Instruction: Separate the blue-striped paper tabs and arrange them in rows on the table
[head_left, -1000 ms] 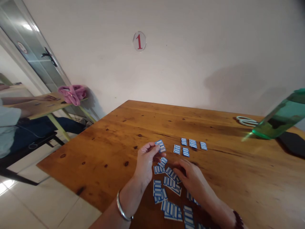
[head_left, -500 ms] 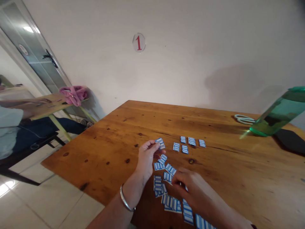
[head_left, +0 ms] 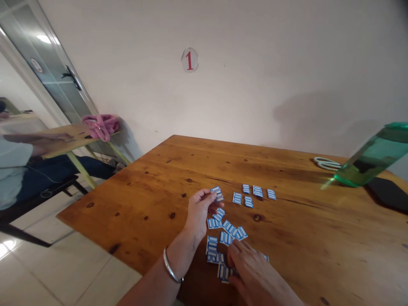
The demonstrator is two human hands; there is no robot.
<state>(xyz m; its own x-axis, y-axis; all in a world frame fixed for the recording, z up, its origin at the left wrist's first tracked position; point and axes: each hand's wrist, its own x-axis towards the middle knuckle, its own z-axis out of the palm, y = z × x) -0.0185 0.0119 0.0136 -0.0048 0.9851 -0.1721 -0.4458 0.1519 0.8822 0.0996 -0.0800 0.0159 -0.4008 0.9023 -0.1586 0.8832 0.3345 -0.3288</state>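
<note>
My left hand is closed, thumb and fingers pinching a small white card with blue-edged bars just above the table. Below it lies a loose, overlapping spread of similar cards. My right hand is over the lower part of this spread, with bent fingers and the thumb apart. Part of a card shows by its fingertips; I see nothing held, though the palm side is hidden. Farther off, several separate cards form a small group right of my left hand.
The wooden table meets the wall. At its right stand a green bottle, a coiled white cable and a dark flat object. Left, another person's arm rests on a second table holding a pink cloth item.
My right hand has moved down and slightly left over the spread, uncovering a card near its upper right and covering cards at the bottom. My left hand keeps its card, and the view has shifted slightly.
</note>
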